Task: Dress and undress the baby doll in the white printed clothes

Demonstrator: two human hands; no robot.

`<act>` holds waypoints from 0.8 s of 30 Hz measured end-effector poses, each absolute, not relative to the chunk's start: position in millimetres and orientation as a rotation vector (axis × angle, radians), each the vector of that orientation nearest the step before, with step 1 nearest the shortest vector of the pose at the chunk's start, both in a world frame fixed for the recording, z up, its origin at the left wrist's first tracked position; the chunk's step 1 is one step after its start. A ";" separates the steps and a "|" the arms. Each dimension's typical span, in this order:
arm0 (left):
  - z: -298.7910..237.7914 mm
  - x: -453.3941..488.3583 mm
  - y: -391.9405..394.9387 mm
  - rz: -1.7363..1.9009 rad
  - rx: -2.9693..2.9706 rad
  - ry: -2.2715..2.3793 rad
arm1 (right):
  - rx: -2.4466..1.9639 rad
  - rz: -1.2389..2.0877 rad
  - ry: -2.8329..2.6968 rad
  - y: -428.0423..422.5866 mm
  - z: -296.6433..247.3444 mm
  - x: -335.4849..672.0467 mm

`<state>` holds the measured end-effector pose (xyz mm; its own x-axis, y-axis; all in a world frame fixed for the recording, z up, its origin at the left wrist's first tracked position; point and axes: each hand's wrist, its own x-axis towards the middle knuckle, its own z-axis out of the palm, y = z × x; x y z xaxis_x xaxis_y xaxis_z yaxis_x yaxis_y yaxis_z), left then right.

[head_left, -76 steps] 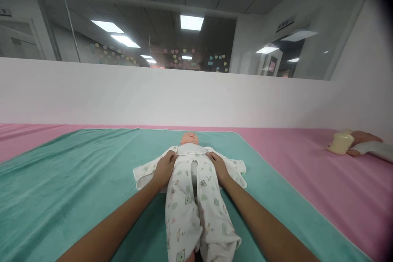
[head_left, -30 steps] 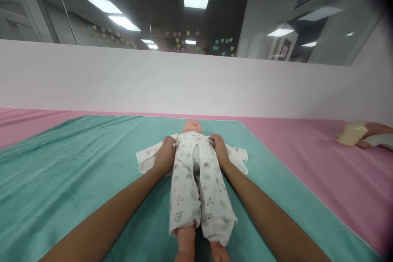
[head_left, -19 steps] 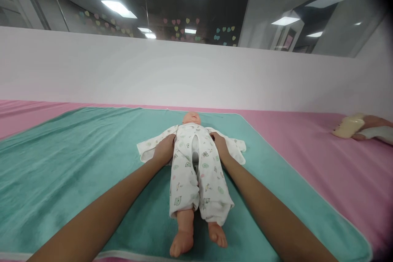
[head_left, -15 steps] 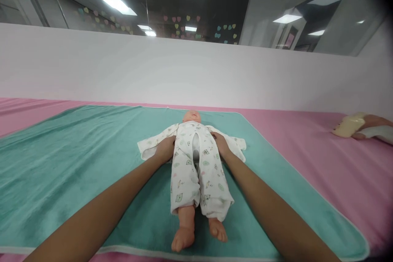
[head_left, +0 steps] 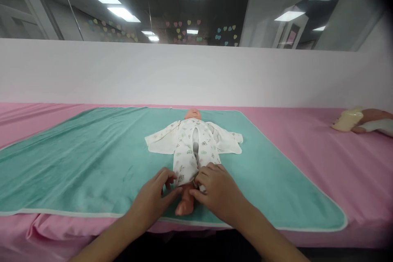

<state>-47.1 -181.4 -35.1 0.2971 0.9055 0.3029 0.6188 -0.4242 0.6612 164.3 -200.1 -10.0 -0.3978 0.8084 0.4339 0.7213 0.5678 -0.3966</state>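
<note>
A baby doll (head_left: 184,204) lies on its back, head at the far end and feet towards me. It wears white printed trousers (head_left: 184,157) with a split at the crotch, and a white long-sleeved top (head_left: 164,139) spread out on both sides. My left hand (head_left: 153,196) is at the cuff on the left, fingers curled and thumb apart from them beside the doll's ankle. Closed over the lower end of the other trouser leg is my right hand (head_left: 219,190), its thumb reaching to the left ankle. That hand hides the doll's other foot.
Under the doll is a teal blanket (head_left: 123,163) with a white edge, on a pink cover (head_left: 291,131). At the far right lies a pale yellow bottle (head_left: 346,119) beside a partly visible doll-like figure (head_left: 376,116). A white wall (head_left: 153,73) with glass above it runs along the back.
Both hands have come back towards me from the doll's waist to the trouser cuffs. The sleeves and sides of the top now lie uncovered. My view has shifted slightly.
</note>
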 end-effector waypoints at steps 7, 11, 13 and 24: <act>-38.7 -31.4 -210.6 0.898 2.055 1.374 | -1.621 -0.081 -2.248 -208.6 -12.6 138.3; -39.4 -28.2 -218.7 0.921 1.957 1.368 | -1.633 -0.107 -2.219 -206.5 -12.2 131.4; -41.7 -29.4 -220.7 0.953 1.954 1.373 | -1.593 -0.050 -2.171 -208.2 -13.7 131.5; -16.9 -13.9 -224.9 1.075 2.467 1.293 | -1.201 0.687 -1.795 -246.2 -6.0 141.8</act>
